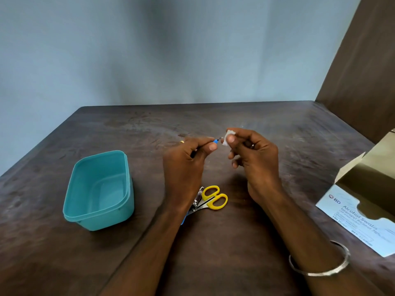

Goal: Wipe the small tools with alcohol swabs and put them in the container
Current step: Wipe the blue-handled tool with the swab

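My left hand (188, 159) pinches a small tool with a blue collar and a thin metal tip (215, 141), held above the table. My right hand (250, 152) pinches a white alcohol swab (229, 136) against that tip. Below my hands lie yellow-handled scissors (213, 197) and a metal nail clipper (197, 199), partly hidden by my left wrist; a bit of blue shows under them. An empty teal plastic container (98, 189) stands to the left.
An opened box of alcohol swabs (363, 210) lies at the right edge of the dark brown table (235, 253). A blue-grey wall stands behind the table, and a brown panel rises at the far right.
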